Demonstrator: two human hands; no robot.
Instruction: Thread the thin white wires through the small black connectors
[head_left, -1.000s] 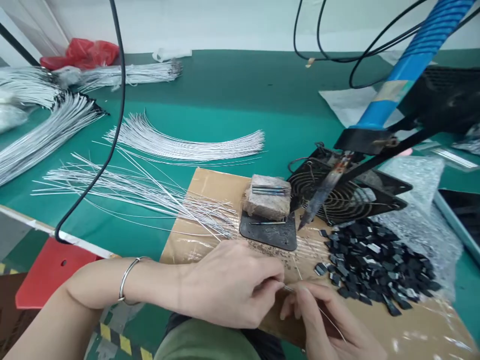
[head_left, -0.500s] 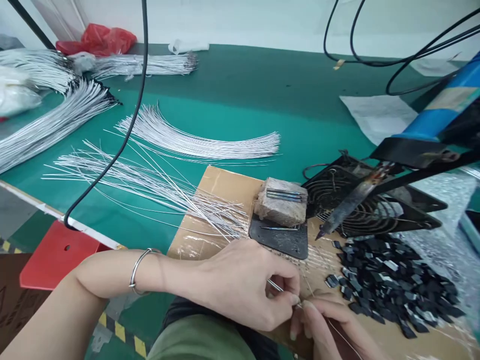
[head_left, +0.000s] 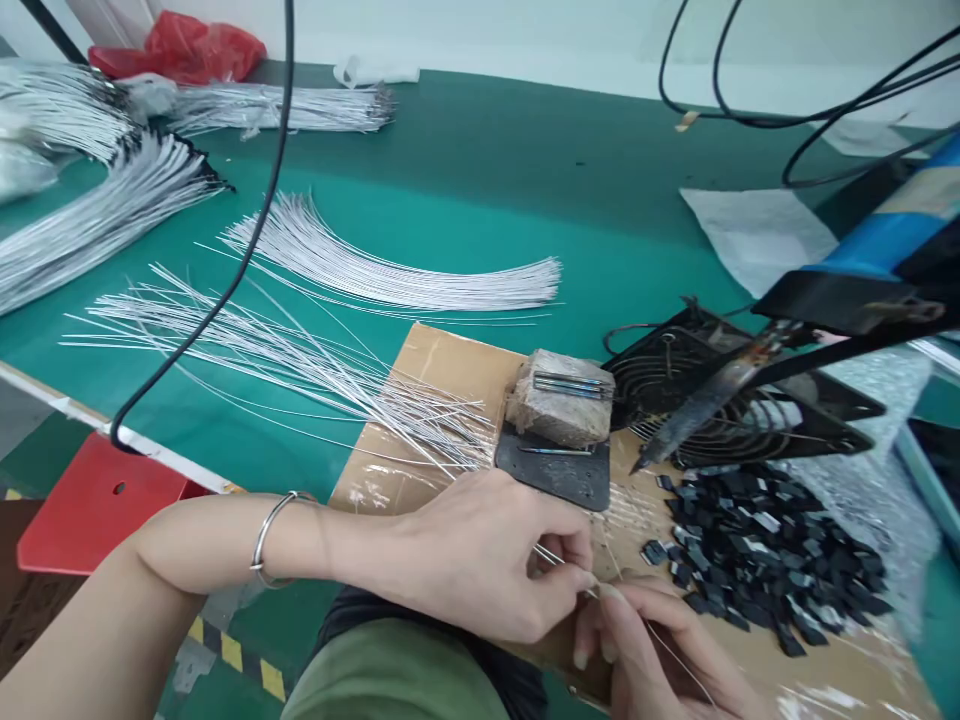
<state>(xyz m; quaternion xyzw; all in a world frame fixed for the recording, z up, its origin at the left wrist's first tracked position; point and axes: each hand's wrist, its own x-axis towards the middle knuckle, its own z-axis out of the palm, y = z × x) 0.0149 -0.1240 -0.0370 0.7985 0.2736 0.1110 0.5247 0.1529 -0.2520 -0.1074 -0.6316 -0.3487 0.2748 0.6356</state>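
Note:
My left hand [head_left: 499, 560], a metal bangle on its wrist, is closed in a pinch. Two thin silvery metal rods [head_left: 550, 554] run between its fingers, their far ends hidden in the grip. My right hand [head_left: 660, 640] pinches a thin white wire [head_left: 679, 662] right beside the left fingertips. The fingertips of both hands meet or nearly meet, and they cover whatever lies between them. Above the hands, a stained block [head_left: 561, 415] carries several thin metal rods [head_left: 574, 385]; a black plate [head_left: 551, 475] lies in front of it with another rod on top.
Loose white wires [head_left: 300, 360] reach onto the cardboard [head_left: 431, 365], with a neater wire bundle [head_left: 420, 285] behind. A soldering iron [head_left: 697, 405] points down over a black fan [head_left: 780, 425], near a pile of small black pieces [head_left: 772, 555]. A black cable [head_left: 262, 220] hangs at left.
The view has shifted slightly. Both hands keep their pinch at nearly the same place, and more of the metal rods shows between my left fingers.

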